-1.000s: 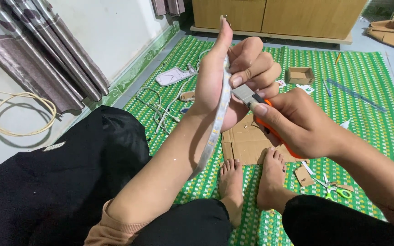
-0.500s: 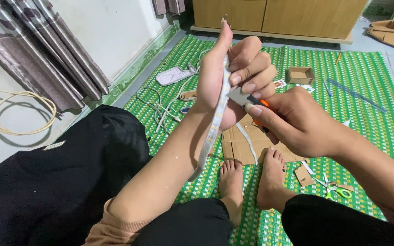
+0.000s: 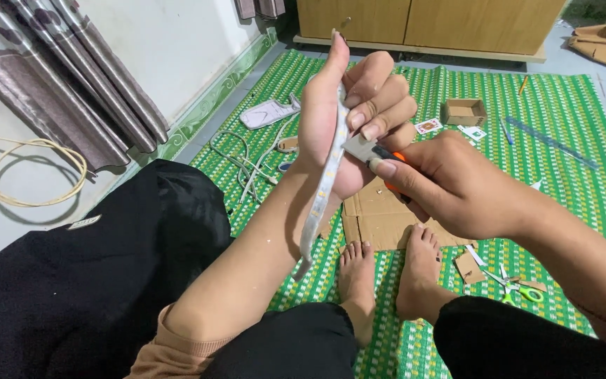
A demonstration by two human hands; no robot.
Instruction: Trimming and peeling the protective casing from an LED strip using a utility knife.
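Green-and-white woven checked mat (image 3: 569, 161); white strip (image 3: 324, 189) with yellow dots; orange-handled knife (image 3: 376, 156); brown cardboard (image 3: 376, 217); green-handled scissors (image 3: 520, 288)

Your left hand (image 3: 348, 116) is raised at the centre of the frame, fingers curled around a long white LED strip (image 3: 322, 189) that hangs down along your forearm. Your right hand (image 3: 450, 186) grips an orange utility knife (image 3: 369, 151), its blade set against the strip. Below them, your bare feet rest by a flat cardboard piece (image 3: 376, 217) on the green woven mat (image 3: 562, 140). Green-handled scissors (image 3: 520, 288) lie at lower right.
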